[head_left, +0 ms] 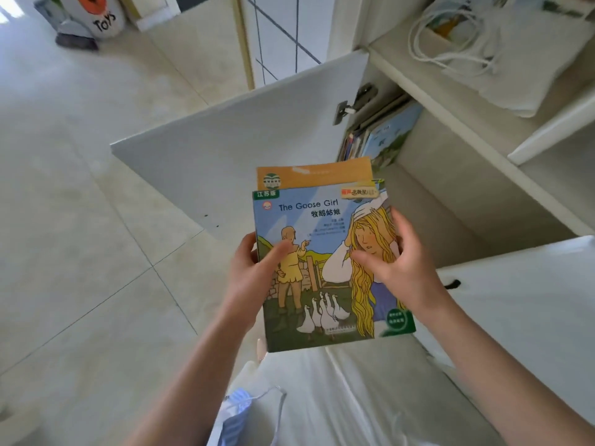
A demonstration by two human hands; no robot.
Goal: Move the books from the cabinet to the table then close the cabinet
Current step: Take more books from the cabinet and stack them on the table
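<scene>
Two hands, left hand (254, 272) and right hand (397, 262), gripping picture-book stack (318, 252) by side edges, more books (376, 136) upright in open cabinet (450, 194), door (231, 149) swung wide.

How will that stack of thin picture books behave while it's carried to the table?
The stack of picture books probably flexes; the covers look thin and soft. The glossy covers may slide, since the orange book already sticks out. It likely weighs little: left hand and right hand hold it loosely.

Soft daylight lit the scene brightly; the floor (80, 194) looked washed out, edges bowed from the wide lens, corners were blurred.
</scene>
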